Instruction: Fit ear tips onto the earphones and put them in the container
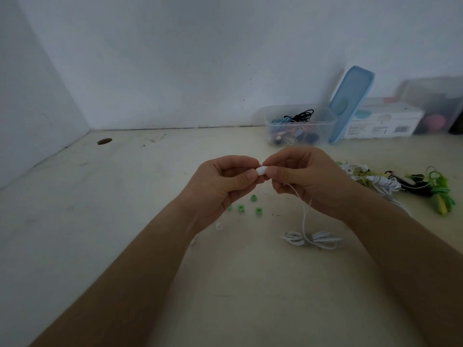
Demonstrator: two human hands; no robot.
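Midair, white earbud [261, 170] between both hands, left hand [220, 187] and right hand [304, 179] pinching it

Tabletop [125, 221]: pale and scuffed.
Your left-hand grip [225, 181] and right-hand grip [300, 176]: raised together, both pinching one white earbud [261, 170].
White cable [304, 216]: hangs from your right-hand grip to a tied coil [312, 239] on the tabletop.
Green ear tips [253, 198]: four, loose below your hands.
White ear tip [219, 225]: one, nearer you.
Clear container [299, 126]: back right, holding earphones; blue lid [350, 103] leans against it.
Earphone pile [400, 184]: far right; green, white and black.
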